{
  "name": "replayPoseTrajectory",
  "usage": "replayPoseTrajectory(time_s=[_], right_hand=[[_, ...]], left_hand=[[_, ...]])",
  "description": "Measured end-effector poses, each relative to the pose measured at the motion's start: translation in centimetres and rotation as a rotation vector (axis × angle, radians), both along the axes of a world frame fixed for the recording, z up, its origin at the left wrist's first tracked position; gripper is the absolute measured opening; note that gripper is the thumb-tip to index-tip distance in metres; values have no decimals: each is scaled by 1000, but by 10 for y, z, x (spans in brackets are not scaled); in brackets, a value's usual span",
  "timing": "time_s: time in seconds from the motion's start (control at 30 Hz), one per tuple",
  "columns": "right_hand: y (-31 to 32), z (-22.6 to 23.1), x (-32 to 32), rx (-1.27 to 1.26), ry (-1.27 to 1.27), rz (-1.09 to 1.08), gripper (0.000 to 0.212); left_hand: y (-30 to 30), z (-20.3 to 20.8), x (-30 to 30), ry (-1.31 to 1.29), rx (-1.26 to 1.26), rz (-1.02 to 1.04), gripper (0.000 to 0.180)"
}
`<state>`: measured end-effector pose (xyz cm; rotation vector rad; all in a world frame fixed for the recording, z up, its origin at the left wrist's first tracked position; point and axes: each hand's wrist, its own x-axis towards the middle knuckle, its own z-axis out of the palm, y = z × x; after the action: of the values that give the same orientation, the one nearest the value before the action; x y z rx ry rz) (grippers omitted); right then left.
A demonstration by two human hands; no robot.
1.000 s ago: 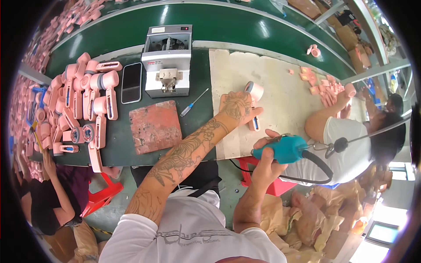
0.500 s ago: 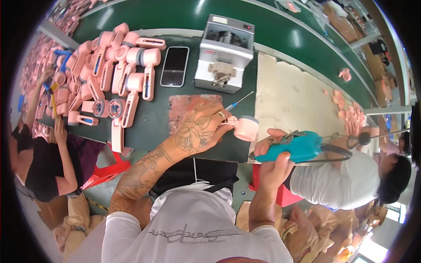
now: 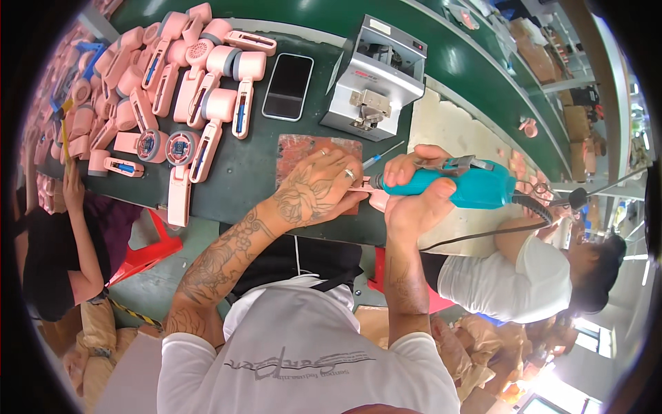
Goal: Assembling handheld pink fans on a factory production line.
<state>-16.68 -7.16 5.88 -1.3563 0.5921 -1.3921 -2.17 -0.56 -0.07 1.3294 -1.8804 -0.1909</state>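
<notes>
My left hand, palm down over a worn reddish mat, grips a pink handheld fan part by its handle. Much of that part is covered by my hands. My right hand is wrapped round a teal electric screwdriver. Its tip reaches the pink part close by my left fingers; the exact contact point is too small to make out. Just beyond my left fingers a thin screwdriver with a blue and white handle lies on the dark green work surface.
Many pink fan housings crowd the left side, some showing blue cells. A phone lies by a grey-silver machine at the back. Cardboard covers the right. A cord trails rightward; co-workers sit on both sides.
My right hand has brought the electric screwdriver up and left, onto the pink part. My left hand keeps its hold. The whole view has shifted slightly.
</notes>
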Motion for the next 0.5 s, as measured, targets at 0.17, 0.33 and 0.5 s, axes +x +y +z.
replayPoseTrajectory(time_s=[0.17, 0.33, 0.5], right_hand=[[-3, 1, 1, -4, 20, 17, 80], [-3, 3, 5, -43, 79, 17, 80], [-3, 1, 1, -34, 76, 30, 80]], left_hand=[[-2, -5, -1, 52, 10, 8, 27], [-6, -8, 2, 66, 33, -46, 27], [-4, -2, 3, 135, 108, -91, 26]])
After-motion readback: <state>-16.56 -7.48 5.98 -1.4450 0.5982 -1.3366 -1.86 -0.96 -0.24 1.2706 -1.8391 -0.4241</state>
